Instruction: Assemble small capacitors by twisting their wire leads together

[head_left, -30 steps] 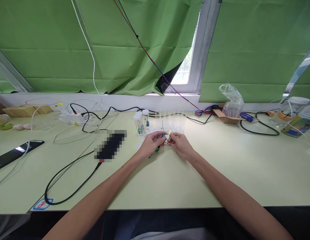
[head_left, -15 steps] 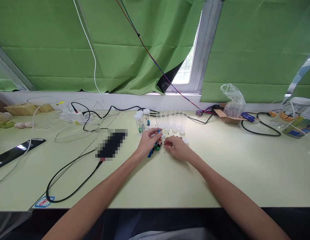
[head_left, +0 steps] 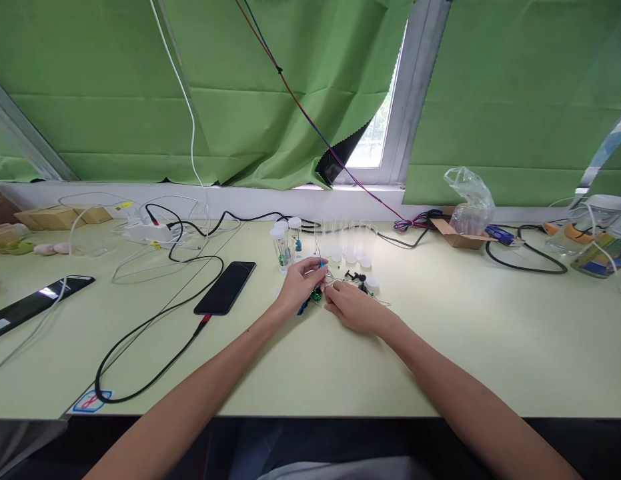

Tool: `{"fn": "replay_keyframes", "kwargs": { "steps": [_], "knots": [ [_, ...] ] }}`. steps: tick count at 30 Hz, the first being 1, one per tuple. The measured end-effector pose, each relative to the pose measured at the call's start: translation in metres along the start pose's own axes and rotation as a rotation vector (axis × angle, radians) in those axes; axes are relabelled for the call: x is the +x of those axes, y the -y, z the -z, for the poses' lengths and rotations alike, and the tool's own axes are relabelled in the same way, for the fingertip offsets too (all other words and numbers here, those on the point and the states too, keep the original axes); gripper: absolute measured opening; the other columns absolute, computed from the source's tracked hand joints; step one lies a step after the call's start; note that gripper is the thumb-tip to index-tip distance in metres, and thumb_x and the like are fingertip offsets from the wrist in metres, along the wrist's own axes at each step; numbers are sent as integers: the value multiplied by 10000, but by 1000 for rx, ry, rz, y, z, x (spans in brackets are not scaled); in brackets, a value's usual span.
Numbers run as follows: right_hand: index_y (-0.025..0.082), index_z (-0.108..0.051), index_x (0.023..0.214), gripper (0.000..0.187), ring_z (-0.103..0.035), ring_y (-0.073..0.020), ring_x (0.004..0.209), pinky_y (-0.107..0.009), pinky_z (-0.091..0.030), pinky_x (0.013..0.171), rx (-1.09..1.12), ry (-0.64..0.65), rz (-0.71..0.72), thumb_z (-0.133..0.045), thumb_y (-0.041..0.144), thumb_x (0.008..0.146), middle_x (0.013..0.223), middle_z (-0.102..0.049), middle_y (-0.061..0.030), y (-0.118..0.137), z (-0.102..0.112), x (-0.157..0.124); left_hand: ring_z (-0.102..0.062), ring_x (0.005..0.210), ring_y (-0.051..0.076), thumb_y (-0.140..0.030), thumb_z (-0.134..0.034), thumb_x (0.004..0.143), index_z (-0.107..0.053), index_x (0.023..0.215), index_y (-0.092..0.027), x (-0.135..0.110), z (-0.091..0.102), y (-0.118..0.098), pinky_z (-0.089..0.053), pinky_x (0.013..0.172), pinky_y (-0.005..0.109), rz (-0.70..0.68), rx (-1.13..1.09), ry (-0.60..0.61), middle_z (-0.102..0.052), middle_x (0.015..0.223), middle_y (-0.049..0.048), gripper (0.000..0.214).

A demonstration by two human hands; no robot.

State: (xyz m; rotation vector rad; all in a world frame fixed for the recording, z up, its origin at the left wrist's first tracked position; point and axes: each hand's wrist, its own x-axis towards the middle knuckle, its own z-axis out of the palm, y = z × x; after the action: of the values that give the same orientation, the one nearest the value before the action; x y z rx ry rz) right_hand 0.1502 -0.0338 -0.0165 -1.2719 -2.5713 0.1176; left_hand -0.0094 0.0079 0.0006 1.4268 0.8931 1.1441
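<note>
My left hand (head_left: 303, 281) is closed in a pinch on a small blue part (head_left: 321, 264), from which a thin wire stands up. Close against it, my right hand (head_left: 351, 303) has its fingertips pressed together; whatever lies between them is too small to make out. Beneath the hands is a small pile with green parts (head_left: 316, 294) and dark blue parts (head_left: 303, 307), partly covered by the fingers. Several small black parts (head_left: 357, 275) lie just beyond my right hand, beside a white cap (head_left: 372, 285).
Capped clear tubes (head_left: 280, 250) with small parts inside stand behind my left hand. More clear tubes (head_left: 350, 247) stand to their right. A phone (head_left: 225, 288) on a black cable lies left. A cardboard box (head_left: 463, 239) holding a plastic bag is at the back right.
My right hand has shifted slightly left and closed in on my left hand, uncovering the black parts behind it. My left hand keeps its pinch in nearly the same place.
</note>
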Motion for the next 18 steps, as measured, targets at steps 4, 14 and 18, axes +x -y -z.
{"fn": "replay_keyframes", "kwargs": {
  "steps": [4, 14, 18],
  "knots": [
    [109, -544, 1141, 264, -575, -263, 906, -382, -452, 797, -164, -22, 20, -354, 231, 1003, 991, -606, -147, 6, -4, 0, -517, 536, 94, -427, -746, 725, -649, 991, -144, 0, 0, 1, -441, 586, 261, 2, -1, 6, -576, 693, -10, 400],
    [55, -551, 1177, 323, -597, -285, 893, -389, -462, 763, -281, 14, 32, -336, 100, 941, 982, -641, -172, 15, -6, 3, -523, 535, 98, -421, -727, 745, -646, 992, -148, -1, -1, -1, -448, 568, 262, -20, 10, 38, -580, 700, -2, 377],
    [85, -564, 1069, 255, -596, -267, 857, -376, -446, 762, -181, -15, 3, -349, 106, 934, 940, -641, -159, 11, -6, 4, -515, 527, 91, -429, -732, 738, -644, 986, -146, -1, -1, -2, -445, 574, 261, -39, 13, 29, -577, 702, -4, 387]
  ]
}}
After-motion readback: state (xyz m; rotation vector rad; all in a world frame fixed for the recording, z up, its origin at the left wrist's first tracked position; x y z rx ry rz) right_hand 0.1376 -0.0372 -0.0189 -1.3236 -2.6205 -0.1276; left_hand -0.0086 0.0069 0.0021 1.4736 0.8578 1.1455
